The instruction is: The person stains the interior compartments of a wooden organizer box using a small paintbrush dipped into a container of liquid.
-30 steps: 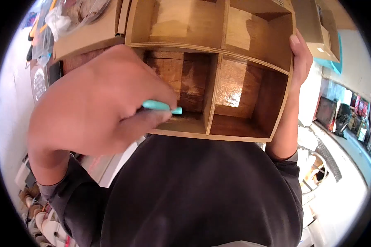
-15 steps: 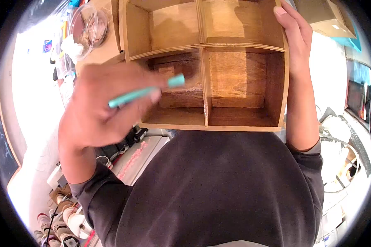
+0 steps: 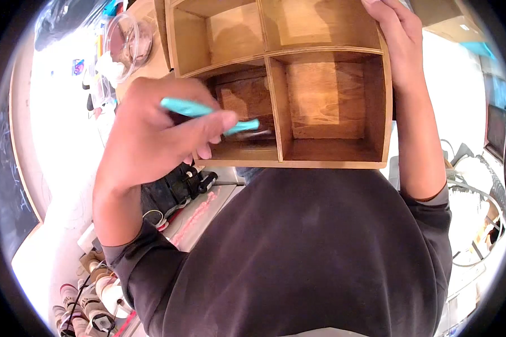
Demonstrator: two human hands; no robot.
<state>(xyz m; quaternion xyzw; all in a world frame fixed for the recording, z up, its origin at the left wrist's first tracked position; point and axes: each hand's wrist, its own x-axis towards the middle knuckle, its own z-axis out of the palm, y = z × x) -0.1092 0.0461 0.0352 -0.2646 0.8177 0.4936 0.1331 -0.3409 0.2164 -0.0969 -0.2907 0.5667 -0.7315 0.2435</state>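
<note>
My left hand is closed in a pinch around a teal-handled paintbrush. The brush slants down to the right, and its blurred tip is inside the lower left compartment of a wooden compartment box. Whether the tip touches the wood I cannot tell. Four-way dividers split the visible part of the box; the lower compartments look darker and glossier than the upper ones. At the upper right, my right hand grips the box's right side, fingers bent over its edge; the top of the box is cut off.
A clear round plastic container stands at the upper left on a brown surface. Cardboard lies at the upper right. Several spools and cables are at the lower left. A looped cable hangs at the right, near my arm.
My left hand has turned, and the brush now points downward to the right instead of upward. The box has shifted slightly up in view; my right hand keeps its grip.
</note>
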